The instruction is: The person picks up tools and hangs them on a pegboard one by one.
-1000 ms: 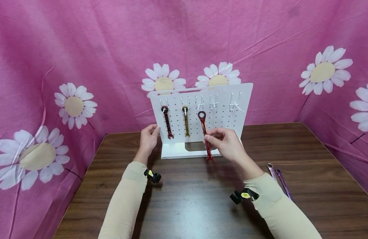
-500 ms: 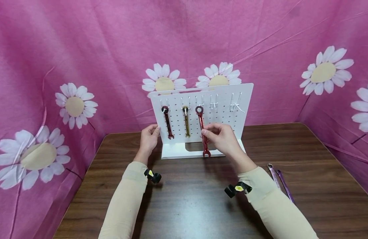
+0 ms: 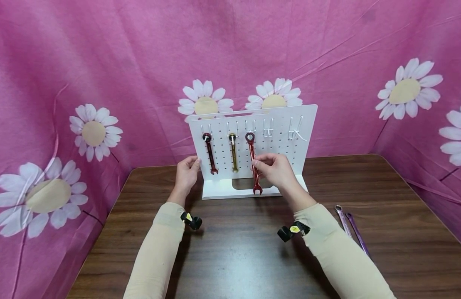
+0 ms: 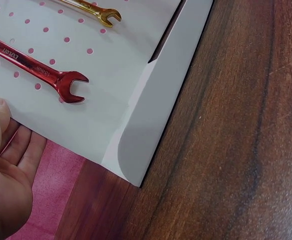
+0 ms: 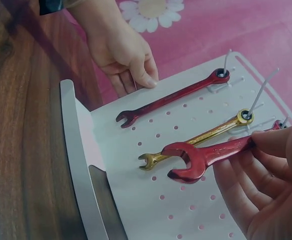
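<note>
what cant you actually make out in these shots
- Whether the red wrench has its ring seated on a hook: too small in the head view, cut off by the frame edge in the right wrist view.
- Right hand fingertips: hidden behind the shank it pinches.
- Left hand fingers behind the pegboard edge: hidden.
- Two purple wrenches: lower ends covered by the right sleeve.
- Wrench size markings: unreadable.

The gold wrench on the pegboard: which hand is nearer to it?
Right. The right hand pinches the red wrench just beside the gold wrench; the left hand holds the pegboard edge, farther away.
</note>
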`<action>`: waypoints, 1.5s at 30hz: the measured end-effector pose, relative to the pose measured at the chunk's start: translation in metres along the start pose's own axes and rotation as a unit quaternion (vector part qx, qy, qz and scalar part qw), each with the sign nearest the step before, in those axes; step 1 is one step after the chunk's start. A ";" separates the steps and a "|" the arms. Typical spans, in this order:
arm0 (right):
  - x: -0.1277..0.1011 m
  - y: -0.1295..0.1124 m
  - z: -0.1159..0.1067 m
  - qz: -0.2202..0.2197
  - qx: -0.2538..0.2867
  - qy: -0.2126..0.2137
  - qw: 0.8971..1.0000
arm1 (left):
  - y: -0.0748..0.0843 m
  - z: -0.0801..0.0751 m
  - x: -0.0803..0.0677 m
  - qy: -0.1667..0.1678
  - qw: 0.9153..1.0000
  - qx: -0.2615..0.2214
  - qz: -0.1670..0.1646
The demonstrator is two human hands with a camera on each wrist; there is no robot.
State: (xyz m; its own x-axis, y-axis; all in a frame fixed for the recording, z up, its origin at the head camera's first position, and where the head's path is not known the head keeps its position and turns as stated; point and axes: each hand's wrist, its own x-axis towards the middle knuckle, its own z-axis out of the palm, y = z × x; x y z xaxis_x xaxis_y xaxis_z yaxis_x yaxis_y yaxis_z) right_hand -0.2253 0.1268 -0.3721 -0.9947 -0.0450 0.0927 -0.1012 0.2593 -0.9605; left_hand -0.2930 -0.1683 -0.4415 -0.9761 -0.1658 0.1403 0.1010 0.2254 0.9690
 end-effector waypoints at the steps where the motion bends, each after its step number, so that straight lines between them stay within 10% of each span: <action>1: 0.002 0.000 0.000 0.008 0.008 0.000 1.000 | 0.000 0.000 0.000 0.000 1.000 0.000 0.000; 23: 0.041 0.013 0.008 0.113 0.017 0.032 0.993 | 0.001 -0.001 -0.001 -0.001 1.000 0.006 -0.007; 45: -0.001 0.020 -0.031 0.036 0.001 0.020 0.999 | 0.002 -0.001 -0.003 0.000 1.000 0.014 -0.009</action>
State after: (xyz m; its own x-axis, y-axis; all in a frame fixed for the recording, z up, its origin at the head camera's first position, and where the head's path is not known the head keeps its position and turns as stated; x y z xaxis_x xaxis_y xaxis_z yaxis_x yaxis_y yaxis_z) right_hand -0.2274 0.1619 -0.3832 -0.9994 0.0133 0.0334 -0.0288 0.2594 -0.9653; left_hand -0.2899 -0.1679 -0.4395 -0.9777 -0.1701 0.1228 0.0778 0.2497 0.9652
